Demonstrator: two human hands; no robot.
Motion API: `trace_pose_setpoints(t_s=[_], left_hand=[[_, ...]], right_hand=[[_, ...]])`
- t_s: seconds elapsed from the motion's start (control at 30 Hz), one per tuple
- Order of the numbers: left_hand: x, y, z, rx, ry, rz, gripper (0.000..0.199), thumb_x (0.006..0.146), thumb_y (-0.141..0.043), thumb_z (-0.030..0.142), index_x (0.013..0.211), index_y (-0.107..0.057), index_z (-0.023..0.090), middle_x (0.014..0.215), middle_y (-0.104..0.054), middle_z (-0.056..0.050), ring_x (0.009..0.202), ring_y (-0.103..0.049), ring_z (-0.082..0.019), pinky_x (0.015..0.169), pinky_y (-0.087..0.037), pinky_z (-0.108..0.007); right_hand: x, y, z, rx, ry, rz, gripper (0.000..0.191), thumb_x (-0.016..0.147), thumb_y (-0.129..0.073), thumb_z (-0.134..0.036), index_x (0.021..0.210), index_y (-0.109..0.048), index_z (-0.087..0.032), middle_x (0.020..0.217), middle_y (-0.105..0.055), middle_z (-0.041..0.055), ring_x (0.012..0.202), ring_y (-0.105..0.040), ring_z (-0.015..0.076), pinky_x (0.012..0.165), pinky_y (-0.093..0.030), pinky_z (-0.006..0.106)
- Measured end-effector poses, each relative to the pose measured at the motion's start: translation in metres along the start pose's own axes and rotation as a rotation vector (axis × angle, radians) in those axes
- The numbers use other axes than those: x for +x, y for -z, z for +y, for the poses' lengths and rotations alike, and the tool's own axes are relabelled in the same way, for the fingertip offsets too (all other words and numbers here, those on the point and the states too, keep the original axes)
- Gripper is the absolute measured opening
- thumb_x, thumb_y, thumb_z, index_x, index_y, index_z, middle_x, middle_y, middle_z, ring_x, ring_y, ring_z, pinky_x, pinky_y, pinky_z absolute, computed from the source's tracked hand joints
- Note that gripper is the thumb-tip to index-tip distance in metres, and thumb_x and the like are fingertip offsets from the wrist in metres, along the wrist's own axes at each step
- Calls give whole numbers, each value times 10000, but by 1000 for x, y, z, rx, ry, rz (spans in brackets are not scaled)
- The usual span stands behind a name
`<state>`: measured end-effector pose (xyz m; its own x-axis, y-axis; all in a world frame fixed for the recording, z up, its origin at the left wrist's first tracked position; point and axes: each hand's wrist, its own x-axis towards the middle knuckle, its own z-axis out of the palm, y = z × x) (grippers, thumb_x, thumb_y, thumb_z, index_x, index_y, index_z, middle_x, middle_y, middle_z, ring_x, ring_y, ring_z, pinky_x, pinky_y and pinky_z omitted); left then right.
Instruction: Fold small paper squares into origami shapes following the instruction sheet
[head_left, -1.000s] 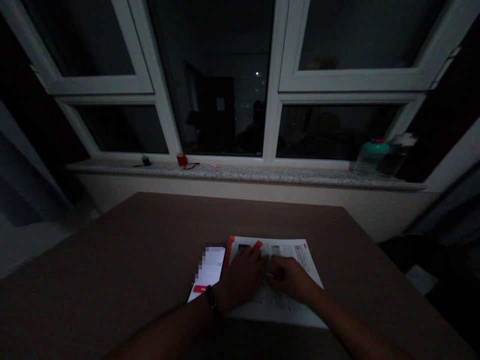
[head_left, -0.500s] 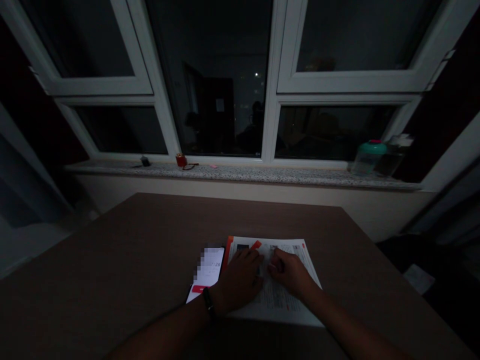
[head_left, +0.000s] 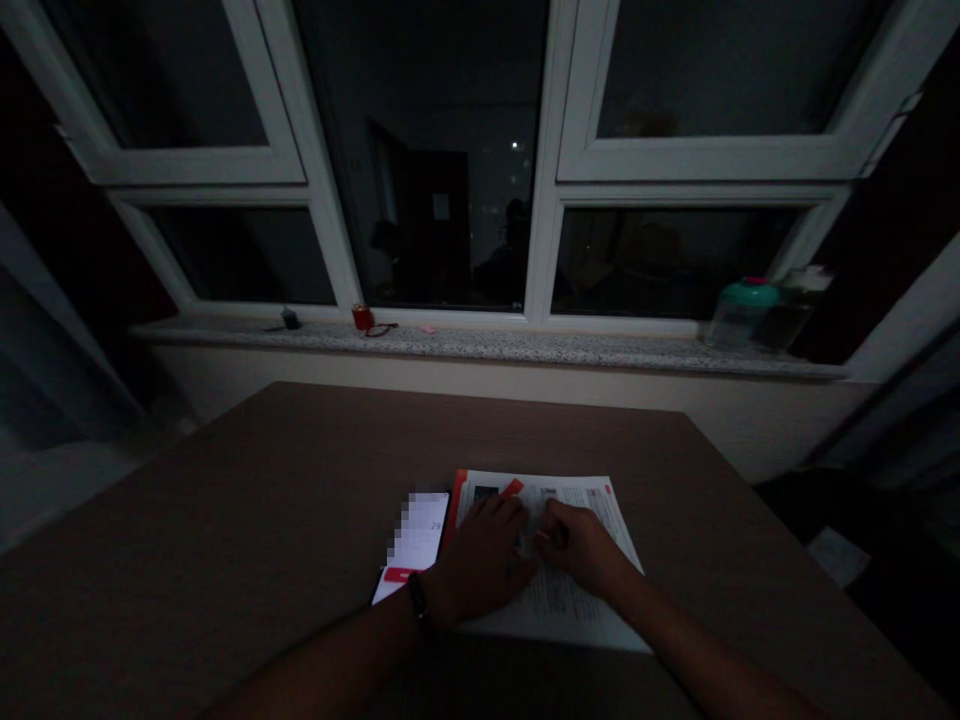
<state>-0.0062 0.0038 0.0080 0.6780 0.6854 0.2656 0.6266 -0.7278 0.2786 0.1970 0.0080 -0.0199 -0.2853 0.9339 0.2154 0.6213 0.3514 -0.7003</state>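
Observation:
A printed booklet (head_left: 592, 625) with an orange left edge lies on the table, its page filled with text and small pictures. My left hand (head_left: 487, 550), with a dark band at the wrist, rests flat over the page's left half, fingers stretched and thumb toward the right hand. Just past its fingertips shows an orange strip (head_left: 514, 488); whether it is loose or printed I cannot tell. My right hand (head_left: 581, 545) is closed in a pinch over the middle of the page. Whatever its fingers hold is too dark to make out. Left of the booklet lies a lit phone (head_left: 420, 530).
The brown table (head_left: 247, 500) reaches toward a stone windowsill (head_left: 480, 345). On the sill stand a red jar (head_left: 362, 318), a small dark bottle (head_left: 290, 319) and a large teal-topped container (head_left: 742, 312). The room is dim.
My left thumb has spread out to the right, closer to my right hand. The right hand has barely moved. The phone's last digits went from 28 to 29.

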Motion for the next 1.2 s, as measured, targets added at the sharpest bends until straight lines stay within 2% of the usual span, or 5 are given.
trace_pose_setpoints(t_s=[0.2, 0.47, 0.7, 0.97, 1.2], left_hand=[[-1, -1, -1, -20, 4, -15, 442, 847, -668, 316, 1236, -497, 195, 1304, -540, -93, 1260, -450, -306, 1077, -356, -449], [1, -2, 1, 23, -28, -5, 353, 899, -583, 276, 1230, -495, 187, 1250, -556, -93, 1225, -489, -290, 1055, -369, -441], [2, 0, 2, 29, -31, -32, 398, 869, -626, 273, 1231, -487, 181, 1262, -556, -95, 1245, -474, -301, 1066, -360, -445], [1, 2, 5, -5, -88, -69, 438, 851, -651, 272, 1245, -486, 173, 1264, -555, -100, 1240, -481, -289, 1076, -370, -425], [1, -2, 3, 6, -77, -49, 292, 868, -622, 212, 1147, -546, 170, 1197, -581, -91, 1171, -524, -266, 1049, -408, -409]], right_hand=[[3, 0, 4, -32, -25, 106, 152, 777, -582, -185, 708, -453, -225, 600, -506, -55, 569, -493, 130, 560, -332, 228], [-2, 0, 0, -15, 18, -62, 150, 743, -606, -182, 694, -471, -226, 604, -532, -57, 561, -499, 127, 531, -314, 223], [2, 2, 0, -77, -72, 141, 143, 788, -565, -213, 717, -442, -234, 598, -518, -49, 566, -516, 145, 557, -326, 243], [2, 5, 4, -17, -149, 220, 117, 805, -566, -274, 724, -493, -233, 599, -570, -32, 572, -562, 165, 554, -363, 252], [1, 3, 5, 46, -69, 78, 102, 795, -599, -238, 746, -510, -231, 610, -586, -42, 576, -559, 150, 551, -366, 236]])
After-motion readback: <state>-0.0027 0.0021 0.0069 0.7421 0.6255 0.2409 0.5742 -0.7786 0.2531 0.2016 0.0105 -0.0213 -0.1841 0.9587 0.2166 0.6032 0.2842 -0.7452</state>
